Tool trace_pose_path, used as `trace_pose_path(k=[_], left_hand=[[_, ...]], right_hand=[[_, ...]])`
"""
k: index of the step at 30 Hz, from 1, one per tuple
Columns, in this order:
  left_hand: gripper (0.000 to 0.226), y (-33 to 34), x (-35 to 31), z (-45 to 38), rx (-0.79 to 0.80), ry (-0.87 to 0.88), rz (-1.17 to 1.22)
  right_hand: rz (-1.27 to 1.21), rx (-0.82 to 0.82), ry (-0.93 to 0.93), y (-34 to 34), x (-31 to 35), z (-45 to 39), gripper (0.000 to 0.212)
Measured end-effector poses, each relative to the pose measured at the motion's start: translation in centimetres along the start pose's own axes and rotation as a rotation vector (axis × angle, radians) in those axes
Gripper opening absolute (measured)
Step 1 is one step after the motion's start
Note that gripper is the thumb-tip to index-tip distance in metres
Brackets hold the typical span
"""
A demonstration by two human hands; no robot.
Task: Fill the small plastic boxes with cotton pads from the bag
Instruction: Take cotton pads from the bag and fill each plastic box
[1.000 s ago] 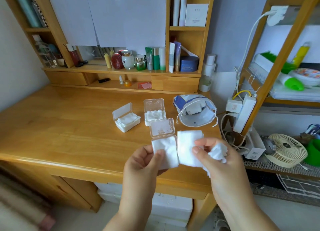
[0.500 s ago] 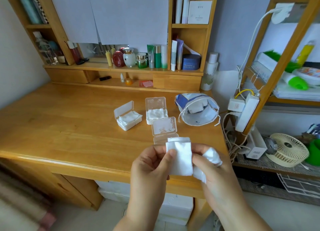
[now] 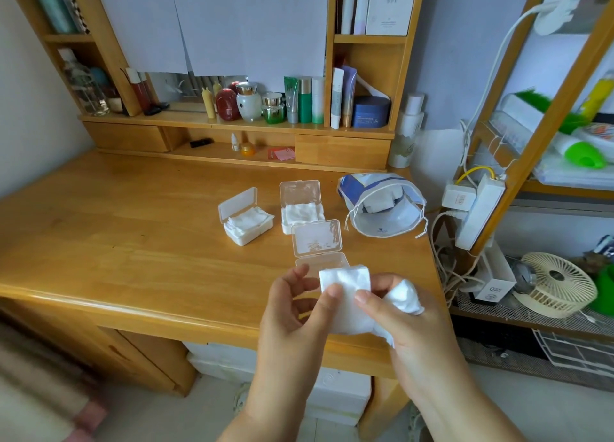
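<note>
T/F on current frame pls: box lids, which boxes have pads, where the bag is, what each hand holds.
1. All three small boxes have their lids open. True.
2. The left box and the middle box hold cotton pads. True.
3. The near box is packed full of pads. False: no pads show in it, though the hands hide part of it.
4. The bag stands upright and tied shut. False: it lies on its side on the desk, mouth open.
5. Both the left hand and the right hand pinch the flat pad. True.
6. The right hand holds nothing else. False: it also holds crumpled pads.
</note>
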State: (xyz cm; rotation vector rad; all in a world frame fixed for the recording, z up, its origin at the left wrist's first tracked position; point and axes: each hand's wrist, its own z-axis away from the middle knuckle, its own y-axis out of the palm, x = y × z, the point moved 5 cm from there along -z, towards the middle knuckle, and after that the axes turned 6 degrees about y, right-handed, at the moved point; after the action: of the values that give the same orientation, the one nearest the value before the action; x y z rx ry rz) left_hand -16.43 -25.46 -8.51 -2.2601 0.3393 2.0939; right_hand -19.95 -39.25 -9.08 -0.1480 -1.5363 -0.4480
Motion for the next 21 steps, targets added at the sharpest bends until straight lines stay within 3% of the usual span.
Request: trace_pose_path(k=[3,5,9,15,18,21], left_hand=[[0.023,0.6,0.7,-0.2,0.156,-0.106,0.083],[0.008,0.3,0.9,-0.5,0.108,-0.059,0.045],[0.013,-0.3,1.5,-1.2,0.047,0.055,0.003],[0.02,-0.6,3.4,-2.9,0.039,0.086,-0.054],[0.031,-3.1,4.0,-5.1,-0.027,0.171,-0.347],[0.062,-4.4,5.2,-7.3,0.102,0.15,-0.68]], right_hand=[[0.046,0.016,-0.004,-0.2,0.0,-0.5,0.022],[0.142,-0.01,-0.011,-0.5,0.0,-0.9,0.017],[0.152,0.004,0.031,-0.6,-0.3,-1.5,0.024],[0.272,-0.144,-0.059,-0.7,-0.9,-3.2,0.036],[0.271,-0.177,-0.027,-1.6,-0.6,-6.3,0.032],[0.32,-0.09,0.062,-1.2,-0.4,-9.8,0.033]])
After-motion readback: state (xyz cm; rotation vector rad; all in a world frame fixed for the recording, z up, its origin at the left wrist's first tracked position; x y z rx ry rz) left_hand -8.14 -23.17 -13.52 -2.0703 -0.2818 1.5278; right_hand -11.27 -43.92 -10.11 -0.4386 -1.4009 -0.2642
